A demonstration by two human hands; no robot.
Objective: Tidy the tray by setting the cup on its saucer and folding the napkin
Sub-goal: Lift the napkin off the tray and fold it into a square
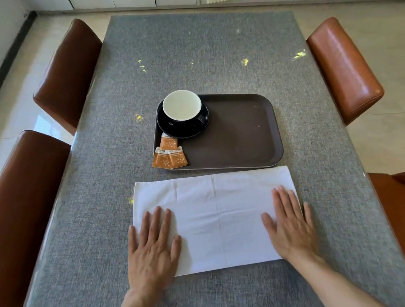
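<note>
We see the napkin (217, 220) lying flat on the grey counter (198, 53), a white rectangle with its long side running from 9 to 3 o'clock, faint crease lines crossing it. Our left hand (154, 248) rests palm down on the napkin's end at 9 o'clock, fingers spread wide, the heel of the palm reaching past the near edge onto the counter. Our right hand (289, 226) lies the same way on the end at 3 o'clock, fingers spread wide and flat, holding nothing. Both hands press on the cloth rather than gripping it. Just beyond the napkin, toward 12 o'clock, sits the brown tray (242, 134), near the napkin's far edge but apart from it. In the tray's corner at 10 o'clock the black saucer (184, 131) carries the cup (182, 106), black outside and white inside, standing upright on it; we cannot tell whether anything is in the cup. Toward 7 o'clock from the saucer lie three orange packets (169, 154), one just beside the saucer, the lowest one overhanging the tray's rim onto the counter. Brown chairs (68, 75) stand along the counter's sides at 9 and 3 o'clock, two on each side.
</note>
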